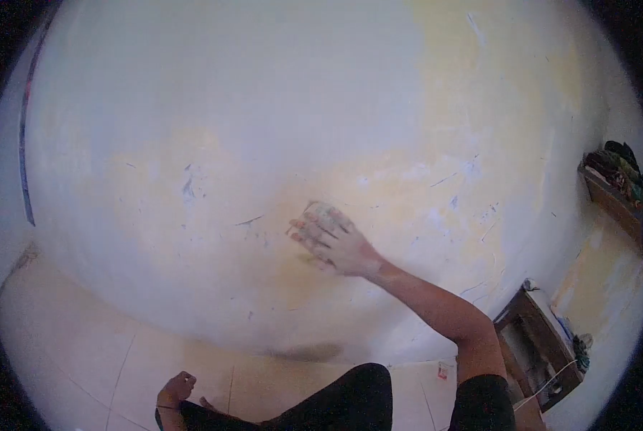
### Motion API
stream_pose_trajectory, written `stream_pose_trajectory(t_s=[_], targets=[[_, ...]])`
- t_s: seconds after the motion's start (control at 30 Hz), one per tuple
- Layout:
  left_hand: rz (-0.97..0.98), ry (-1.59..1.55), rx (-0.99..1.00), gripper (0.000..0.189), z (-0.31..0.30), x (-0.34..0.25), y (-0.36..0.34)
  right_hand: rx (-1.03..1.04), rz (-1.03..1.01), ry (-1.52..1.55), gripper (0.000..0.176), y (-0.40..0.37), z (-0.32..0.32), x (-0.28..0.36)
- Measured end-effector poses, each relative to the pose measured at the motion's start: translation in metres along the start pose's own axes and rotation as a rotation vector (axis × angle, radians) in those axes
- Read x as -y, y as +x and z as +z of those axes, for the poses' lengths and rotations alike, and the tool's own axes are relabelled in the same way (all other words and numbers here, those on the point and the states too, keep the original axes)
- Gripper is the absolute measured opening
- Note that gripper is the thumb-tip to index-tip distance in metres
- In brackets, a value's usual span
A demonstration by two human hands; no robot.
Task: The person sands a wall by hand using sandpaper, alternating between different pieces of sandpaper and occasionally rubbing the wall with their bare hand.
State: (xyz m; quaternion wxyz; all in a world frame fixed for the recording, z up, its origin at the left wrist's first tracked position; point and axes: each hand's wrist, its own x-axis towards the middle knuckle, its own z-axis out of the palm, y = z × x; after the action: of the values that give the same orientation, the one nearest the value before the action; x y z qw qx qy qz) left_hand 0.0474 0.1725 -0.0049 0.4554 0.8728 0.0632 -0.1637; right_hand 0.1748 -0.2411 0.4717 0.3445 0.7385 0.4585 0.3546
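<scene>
My right hand (328, 241) presses against the wall (264, 93), its fingers extended and dusted with pale powder. A thin edge shows beneath the fingers and palm, but I cannot make out what lies under them. Around that hand the wall is patchy white and yellow, with scratches and chipped spots. At the lower left, my left hand (176, 390) is beside my bent leg (336, 399), fingers curled in and nothing visible in them. A dark band circles that wrist.
Pale floor tiles (84, 330) meet the wall below. On the right, a wall shelf (612, 201) bears a dark pile of cloth. Under it stands a small wooden shelf unit (540, 352) with items and a white cable (551, 377). A small red-and-white packet (442, 371) lies on the floor.
</scene>
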Motion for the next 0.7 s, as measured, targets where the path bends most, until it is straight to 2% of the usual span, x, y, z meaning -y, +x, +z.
stream_pose_trajectory(t_s=[0.1,0.17,0.27,0.3,0.37,0.43,0.5,0.6,0.67,0.7], targets=[[-0.077,0.032,0.007,0.04,-0.008,-0.017,-0.011,-0.082,0.372,0.06,0.066,0.0,-0.027,-0.047],[-0.067,-0.01,0.014,0.04,-0.009,-0.017,-0.008,-0.24,0.722,-0.097,0.064,-0.009,-0.043,-0.075],[-0.067,-0.135,0.023,0.04,-0.003,-0.013,-0.003,-0.354,0.942,-0.083,0.064,-0.032,-0.036,-0.071],[-0.072,-0.184,0.018,0.04,-0.003,-0.012,-0.001,-0.28,0.883,-0.086,0.066,-0.041,-0.029,-0.054],[-0.061,-0.095,0.002,0.039,0.0,-0.01,-0.001,-0.201,0.79,0.014,0.068,-0.064,-0.006,-0.011],[-0.054,-0.027,-0.007,0.039,-0.005,-0.017,-0.008,-0.161,0.774,0.041,0.068,-0.088,0.024,0.033],[-0.053,0.021,-0.001,0.039,-0.013,-0.033,-0.023,-0.133,0.829,0.067,0.069,-0.115,0.064,0.072],[-0.083,-0.037,-0.006,0.038,-0.009,-0.025,-0.017,-0.155,0.893,0.168,0.067,-0.127,0.078,0.116],[0.162,0.102,0.022,0.037,-0.004,0.006,0.001,-0.176,0.899,0.199,0.065,-0.128,0.079,0.12],[0.145,0.102,0.029,0.036,-0.008,0.002,-0.001,-0.176,0.89,0.189,0.064,-0.127,0.076,0.113]])
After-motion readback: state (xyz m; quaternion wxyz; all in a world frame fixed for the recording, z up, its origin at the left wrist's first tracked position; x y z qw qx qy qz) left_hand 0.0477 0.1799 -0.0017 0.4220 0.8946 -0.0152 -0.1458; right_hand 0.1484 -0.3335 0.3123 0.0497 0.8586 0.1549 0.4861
